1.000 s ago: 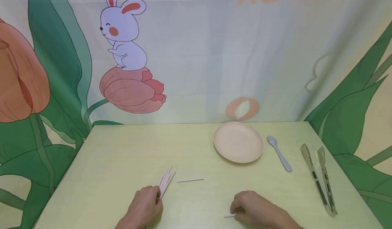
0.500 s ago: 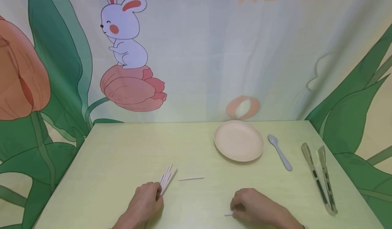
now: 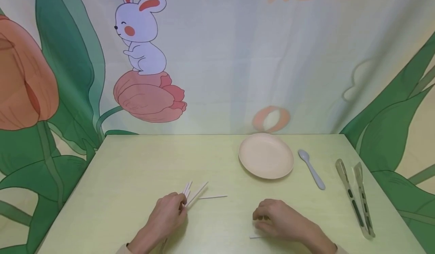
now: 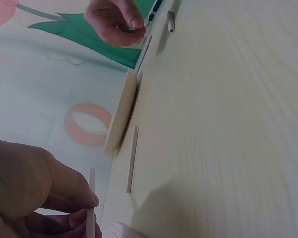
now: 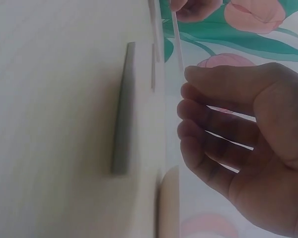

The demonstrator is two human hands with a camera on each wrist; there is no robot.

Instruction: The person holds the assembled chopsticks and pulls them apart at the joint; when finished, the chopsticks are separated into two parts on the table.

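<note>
My left hand (image 3: 168, 212) pinches one thin white stick (image 3: 198, 193) between thumb and fingers; the left wrist view shows this pinched stick (image 4: 92, 186) raised off the table. Several more white sticks (image 3: 186, 188) lie by its fingertips, partly hidden by the hand. A single stick (image 3: 213, 197) lies on the table to their right. My right hand (image 3: 280, 220) hovers with loosely bent fingers and nothing in them. Below it another stick (image 3: 255, 237) lies on the table, partly covered in the head view; the right wrist view shows this stick (image 5: 124, 111) apart from the fingers.
A beige plate (image 3: 266, 156) stands at the table's back, with a light grey spoon (image 3: 312, 170) to its right. Metal tongs (image 3: 355, 199) lie near the right edge. A printed cloth (image 3: 210, 57) hangs behind the table (image 3: 146, 159).
The right hand has let go of its stick and risen from it. The left hand has moved slightly forward and right, drawing one stick away from the bunch at a new angle.
</note>
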